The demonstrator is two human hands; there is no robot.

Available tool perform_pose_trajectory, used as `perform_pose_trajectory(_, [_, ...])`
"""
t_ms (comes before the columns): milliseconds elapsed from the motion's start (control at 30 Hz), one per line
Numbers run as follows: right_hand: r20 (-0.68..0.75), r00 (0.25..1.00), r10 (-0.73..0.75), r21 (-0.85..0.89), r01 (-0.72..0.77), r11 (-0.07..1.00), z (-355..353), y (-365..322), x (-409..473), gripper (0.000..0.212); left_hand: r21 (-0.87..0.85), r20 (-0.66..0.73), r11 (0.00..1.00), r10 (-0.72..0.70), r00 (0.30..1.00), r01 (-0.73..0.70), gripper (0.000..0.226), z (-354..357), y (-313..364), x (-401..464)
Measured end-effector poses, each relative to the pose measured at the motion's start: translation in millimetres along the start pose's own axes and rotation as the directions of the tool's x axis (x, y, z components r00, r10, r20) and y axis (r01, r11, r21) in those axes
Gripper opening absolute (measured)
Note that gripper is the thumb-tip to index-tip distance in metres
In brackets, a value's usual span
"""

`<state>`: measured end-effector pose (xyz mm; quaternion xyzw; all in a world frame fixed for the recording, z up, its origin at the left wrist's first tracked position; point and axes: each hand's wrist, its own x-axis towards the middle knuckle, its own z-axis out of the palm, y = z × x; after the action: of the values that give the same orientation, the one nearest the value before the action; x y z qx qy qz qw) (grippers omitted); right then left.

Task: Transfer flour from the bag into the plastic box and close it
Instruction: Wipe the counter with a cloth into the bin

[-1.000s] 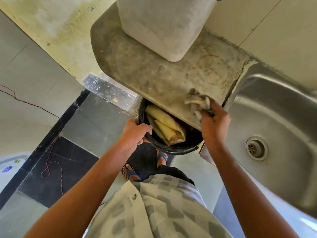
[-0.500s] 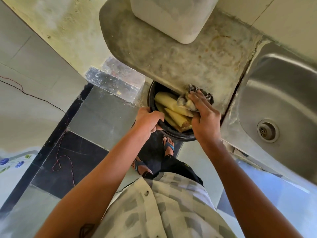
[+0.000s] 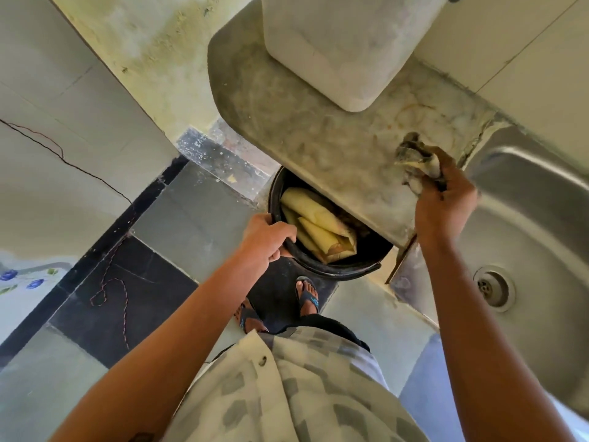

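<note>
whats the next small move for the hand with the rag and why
Probably sweep the rag across the counter toward its front edge, since the left hand holds the black bin just under that edge, and the right hand grips the rag near the sink side.

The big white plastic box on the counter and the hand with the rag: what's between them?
In the head view, only bare, stained grey stone counter lies between the white plastic box and the right hand gripping the crumpled grey rag.
</note>
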<state>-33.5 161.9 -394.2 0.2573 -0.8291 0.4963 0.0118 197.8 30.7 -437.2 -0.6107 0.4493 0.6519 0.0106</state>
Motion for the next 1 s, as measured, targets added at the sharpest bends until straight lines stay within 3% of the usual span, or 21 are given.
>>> perform_pose_trajectory(67, [0.075,0.994,-0.081,-0.175,0.093,0.980,10,12,20,0.051,-0.014,-0.026,1.000,-0.015,1.000,0.015,0.027,1,1,-1])
perform_pose_trajectory(167, [0.304,0.952,-0.026,-0.311,0.125,0.942,29,15,23,0.051,-0.062,-0.080,0.997,-0.043,0.996,0.038,0.022,4,3,-5])
perform_pose_trajectory(300, [0.396,0.907,-0.142,-0.272,0.263,0.925,36,6,-13,0.045,-0.093,-0.119,0.994,-0.069,0.990,0.058,0.026,10,4,-10])
perform_pose_trajectory(400, [0.495,0.825,-0.273,-0.163,0.397,0.903,39,4,-40,0.048,-0.109,-0.144,0.992,-0.082,0.986,0.066,0.028,16,8,-13])
perform_pose_trajectory(500, [0.586,0.681,-0.439,-0.036,0.564,0.825,33,6,-54,0.058,-0.128,-0.154,0.989,-0.092,0.984,0.073,0.025,21,13,-16])
perform_pose_trajectory(633, [0.669,0.419,-0.614,0.113,0.759,0.641,22,15,-36,0.057,-0.148,-0.166,0.986,-0.104,0.981,0.079,0.021,26,13,-19])
perform_pose_trajectory(733, [0.683,0.186,-0.707,0.293,0.816,0.498,19,23,-15,0.052,-0.153,-0.170,0.986,-0.096,0.981,0.070,0.023,29,13,-20])
perform_pose_trajectory(800, [0.681,0.092,-0.726,0.414,0.770,0.486,17,23,-6,0.052,-0.134,-0.167,0.989,-0.086,0.982,0.064,0.025,29,14,-21])
perform_pose_trajectory(867, [0.679,0.152,-0.718,0.490,0.635,0.598,15,19,-3,0.055,-0.127,-0.165,0.990,-0.087,0.982,0.066,0.025,27,17,-22])
perform_pose_trajectory(933, [0.646,0.317,-0.694,0.519,0.483,0.705,13,11,0,0.049,-0.120,-0.162,0.990,-0.093,0.982,0.074,0.023,25,18,-23])
perform_pose_trajectory(1000, [0.530,0.526,-0.666,0.487,0.454,0.746,14,5,9,0.030,-0.110,-0.159,0.990,-0.103,0.982,0.086,0.020,23,18,-24])
